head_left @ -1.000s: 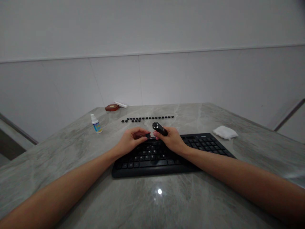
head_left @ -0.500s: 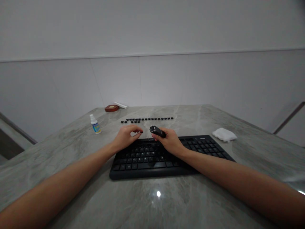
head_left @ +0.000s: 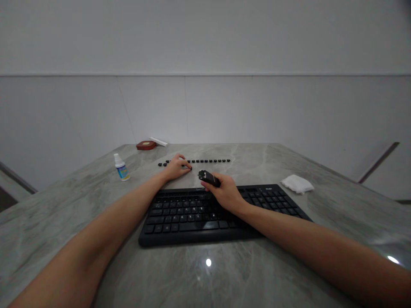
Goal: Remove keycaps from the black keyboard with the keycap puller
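My left hand (head_left: 176, 167) is just beyond the keyboard, low over the table, its thumb and forefinger pinched on a small black keycap (head_left: 191, 168). Behind it runs a line of black keycaps (head_left: 206, 161) on the tabletop, and a shorter row in front is partly covered by the hand. My right hand (head_left: 225, 190) is closed around a black handheld keycap puller (head_left: 210, 178), held above the keyboard's back edge, with a thin wire showing below it. Under the right hand and forearm lies the black keyboard (head_left: 189, 225), partly hidden by them.
On the left stands a white spray bottle (head_left: 121, 167) with a blue label. A brown case (head_left: 146, 145) and a white strip-like object (head_left: 159, 141) lie at the table's back left. Right of the keyboard rests a white cloth or pad (head_left: 297, 184). A wall rises behind the marbled table (head_left: 257, 156).
My left hand has moved forward from the keyboard's back edge to the keycap rows, carrying the keycap. My right hand keeps the puller over the keyboard. The whole view has shifted slightly.
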The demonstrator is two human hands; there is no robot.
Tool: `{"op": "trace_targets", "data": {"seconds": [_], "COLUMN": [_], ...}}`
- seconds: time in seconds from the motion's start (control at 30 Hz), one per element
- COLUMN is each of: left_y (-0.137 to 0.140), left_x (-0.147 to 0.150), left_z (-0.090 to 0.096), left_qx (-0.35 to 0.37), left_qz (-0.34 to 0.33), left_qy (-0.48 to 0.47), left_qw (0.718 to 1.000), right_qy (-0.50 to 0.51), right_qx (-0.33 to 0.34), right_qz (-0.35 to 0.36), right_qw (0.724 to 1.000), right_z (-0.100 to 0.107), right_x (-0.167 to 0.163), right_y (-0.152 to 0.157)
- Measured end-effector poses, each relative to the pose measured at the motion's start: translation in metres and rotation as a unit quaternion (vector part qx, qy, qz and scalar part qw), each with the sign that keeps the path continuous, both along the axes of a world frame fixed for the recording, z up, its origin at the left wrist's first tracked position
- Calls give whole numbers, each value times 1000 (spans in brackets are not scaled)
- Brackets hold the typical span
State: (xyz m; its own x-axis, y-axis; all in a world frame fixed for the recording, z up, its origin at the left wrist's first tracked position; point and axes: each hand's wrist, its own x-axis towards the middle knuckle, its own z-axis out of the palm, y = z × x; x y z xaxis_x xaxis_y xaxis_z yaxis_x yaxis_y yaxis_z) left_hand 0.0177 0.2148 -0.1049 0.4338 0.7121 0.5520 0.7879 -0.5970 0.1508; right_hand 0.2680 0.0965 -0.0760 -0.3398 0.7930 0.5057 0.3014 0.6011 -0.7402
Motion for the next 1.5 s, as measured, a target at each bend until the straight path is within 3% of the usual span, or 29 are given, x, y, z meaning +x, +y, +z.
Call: {"op": "trace_targets", "data": {"seconds": [0.2, 0.47, 1.07, 1.5], "left_y": [-2, -5, -3, -6], "left_x": [-10, -9, -7, -4], "left_z": [0, -5, 0, 3], "left_qx": [11, 63, 77, 59], "left_qz": [15, 96, 49, 50], "left_qy": [23, 54, 135, 158], "left_qw": [1000, 992, 987, 984], "right_qy": [8, 5, 15, 39], "right_qx": [-6, 7, 2, -12], "right_qz": [-4, -7, 1, -7], "right_qw": [1000, 1000, 1000, 999], "right_z": [2, 0, 3, 0], "right_x": [1, 1, 0, 0], "right_y": [-1, -1, -4, -2]}}
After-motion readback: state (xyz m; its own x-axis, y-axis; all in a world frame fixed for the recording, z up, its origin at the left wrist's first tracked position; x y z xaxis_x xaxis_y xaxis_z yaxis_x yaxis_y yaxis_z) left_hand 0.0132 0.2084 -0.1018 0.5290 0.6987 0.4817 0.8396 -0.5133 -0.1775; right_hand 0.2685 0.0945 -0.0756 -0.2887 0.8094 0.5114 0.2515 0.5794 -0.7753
